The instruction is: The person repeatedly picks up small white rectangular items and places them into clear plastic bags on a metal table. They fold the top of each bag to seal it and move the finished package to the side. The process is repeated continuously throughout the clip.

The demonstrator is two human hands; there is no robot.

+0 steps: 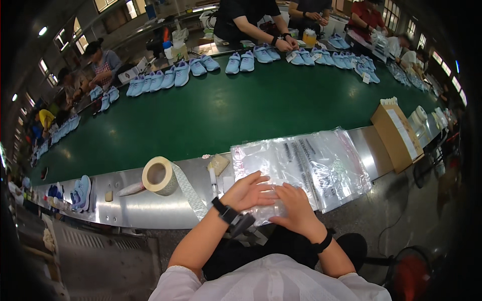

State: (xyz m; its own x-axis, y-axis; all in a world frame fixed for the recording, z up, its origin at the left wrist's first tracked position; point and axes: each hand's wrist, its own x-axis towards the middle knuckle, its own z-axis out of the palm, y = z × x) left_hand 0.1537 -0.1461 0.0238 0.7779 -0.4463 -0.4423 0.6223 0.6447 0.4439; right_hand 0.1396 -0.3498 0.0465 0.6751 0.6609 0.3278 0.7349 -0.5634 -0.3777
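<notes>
My left hand point(250, 192) is held palm up over a stack of clear plastic bags point(273, 159) on the metal ledge. Its fingers are stretched out and hold nothing that I can see. Close beside it, my right hand point(296, 206) has its back up and its fingers extended, the tips meeting the left fingers. A second pile of clear bags point(341, 175) lies to the right. Left of my hands stands a roll of label tape point(153, 174), its printed strip point(190, 193) trailing toward the near edge.
A green conveyor belt point(211, 110) runs across, with light blue shoes point(182, 73) lined along its far side. An open cardboard box point(396, 135) stands at the right. At the left of the ledge are a blue shoe point(82, 192) and a tan block point(109, 196). Co-workers' hands point(287, 44) work opposite.
</notes>
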